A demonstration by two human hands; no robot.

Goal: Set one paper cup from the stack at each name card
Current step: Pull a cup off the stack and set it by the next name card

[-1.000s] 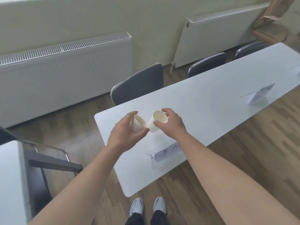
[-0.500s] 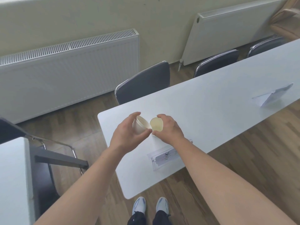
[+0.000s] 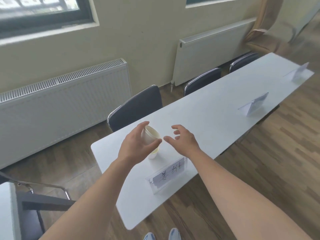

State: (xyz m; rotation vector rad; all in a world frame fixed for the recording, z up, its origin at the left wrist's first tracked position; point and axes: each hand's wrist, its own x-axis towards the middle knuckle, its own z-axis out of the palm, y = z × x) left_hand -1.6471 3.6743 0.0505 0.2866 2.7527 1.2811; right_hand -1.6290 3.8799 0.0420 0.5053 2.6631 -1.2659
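My left hand [image 3: 136,146] grips a stack of white paper cups [image 3: 150,135], tilted with the mouth facing right. Under that hand a single paper cup [image 3: 154,153] stands upright on the long white table [image 3: 204,122], just behind the nearest name card [image 3: 168,175] in its clear holder. My right hand [image 3: 183,139] hovers beside the cups with fingers spread, holding nothing. A second name card [image 3: 254,105] sits farther right on the table, and a third name card [image 3: 299,72] stands near the far end.
Three dark chairs [image 3: 136,108] are tucked in along the table's far side, in front of white radiators [image 3: 65,99]. Another table and chair frame [image 3: 34,201] sit at the lower left. Wooden floor lies on my side of the table.
My right hand held one cup pulled off the stack; that cup now stands on the table by the nearest name card, and the right hand has let go and opened.
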